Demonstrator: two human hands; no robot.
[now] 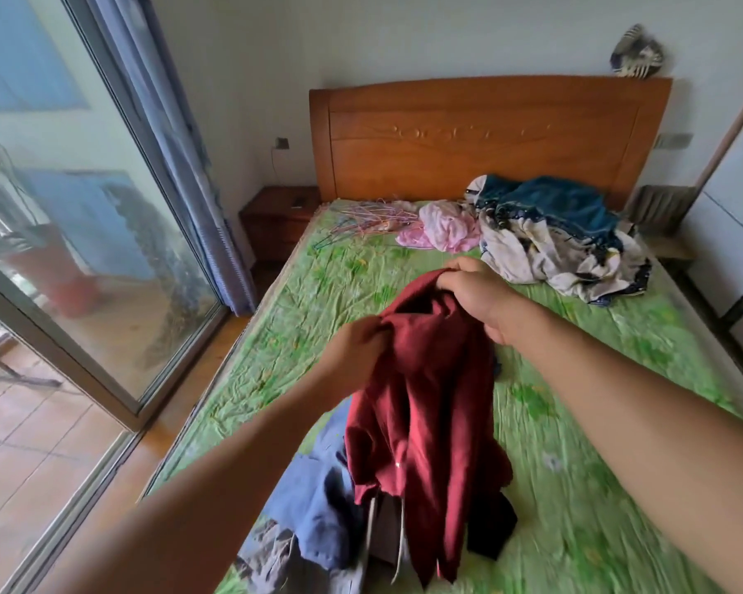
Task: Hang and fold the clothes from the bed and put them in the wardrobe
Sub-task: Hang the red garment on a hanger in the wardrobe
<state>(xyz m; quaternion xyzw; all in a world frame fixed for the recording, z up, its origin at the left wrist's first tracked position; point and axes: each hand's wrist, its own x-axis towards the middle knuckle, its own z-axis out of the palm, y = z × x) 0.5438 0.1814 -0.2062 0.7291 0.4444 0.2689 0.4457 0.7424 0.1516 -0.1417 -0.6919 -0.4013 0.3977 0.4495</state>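
The left hand pinches a fold of a dark red garment. Just beyond and to its right, the right hand curls its fingers round the bunched top edge. Right of the fingers the green sheet lies open to the edge of the bed. On the left, that edge runs close along a glass door. Beyond the fingers lie pink clothes, tangled hangers and a white-and-blue bundle below the headboard. The garment hangs creased and doubled under both hands, its lower end over blue clothes heaped on the bed.
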